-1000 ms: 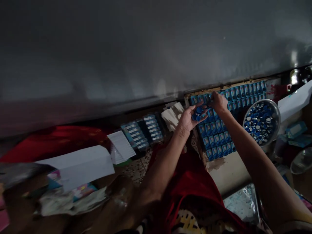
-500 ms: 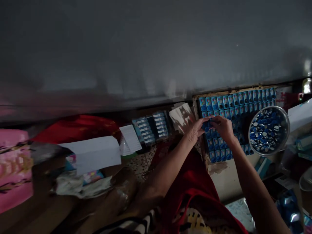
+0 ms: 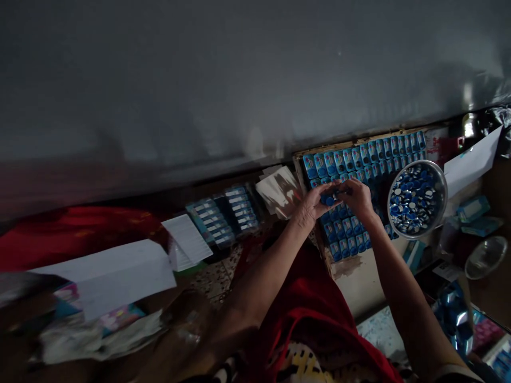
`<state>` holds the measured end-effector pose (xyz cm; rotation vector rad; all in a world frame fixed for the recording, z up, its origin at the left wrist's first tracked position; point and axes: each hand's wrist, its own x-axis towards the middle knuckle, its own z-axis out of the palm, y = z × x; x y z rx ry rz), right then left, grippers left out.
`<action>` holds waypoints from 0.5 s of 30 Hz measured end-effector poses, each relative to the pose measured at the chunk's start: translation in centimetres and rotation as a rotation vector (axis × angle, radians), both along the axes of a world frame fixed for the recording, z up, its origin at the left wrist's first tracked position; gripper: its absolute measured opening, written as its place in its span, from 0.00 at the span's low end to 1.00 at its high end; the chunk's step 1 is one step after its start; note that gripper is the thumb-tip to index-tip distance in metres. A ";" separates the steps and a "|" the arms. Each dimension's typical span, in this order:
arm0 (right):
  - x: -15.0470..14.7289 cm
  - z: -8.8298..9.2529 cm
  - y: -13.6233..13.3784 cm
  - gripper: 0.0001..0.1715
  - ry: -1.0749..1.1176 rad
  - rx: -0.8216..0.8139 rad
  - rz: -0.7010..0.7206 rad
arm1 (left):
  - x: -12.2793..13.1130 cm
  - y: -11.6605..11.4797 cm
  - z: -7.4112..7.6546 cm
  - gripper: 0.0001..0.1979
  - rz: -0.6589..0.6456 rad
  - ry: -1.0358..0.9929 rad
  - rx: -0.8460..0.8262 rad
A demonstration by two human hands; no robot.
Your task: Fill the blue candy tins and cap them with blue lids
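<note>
Rows of small blue packs [image 3: 335, 248] lie in a wooden-edged tray [image 3: 324, 259]. Over its left part, my left hand [image 3: 313, 206] has its fingers closed around a small blue piece [image 3: 329, 199]. Against the right side of that piece, my right hand [image 3: 356, 196] is pinched; whatever lies between its fingertips is too small to make out. A round metal bowl [image 3: 444, 199] of blue and silver discs [image 3: 413, 205] stands on the tray's right part, just right of my right hand.
Left of the tray are loose cards [image 3: 279, 191], stacked blue-and-white packs [image 3: 219, 221] and white paper sheets [image 3: 123, 274]. A grey wall [image 3: 239, 80] rises behind. Teal boxes [image 3: 473, 209] and a clear bowl [image 3: 486, 258] sit at the right.
The whole view has shifted, so the tray and bowl appear further left. Both hands remain together over the tray, around the blue piece.
</note>
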<state>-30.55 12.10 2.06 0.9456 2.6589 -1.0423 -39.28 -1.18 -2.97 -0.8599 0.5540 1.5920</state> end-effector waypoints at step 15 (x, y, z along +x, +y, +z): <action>-6.7 -1.8 3.8 0.09 -0.218 0.252 -0.147 | -3.8 -2.6 1.0 0.19 0.063 0.120 0.027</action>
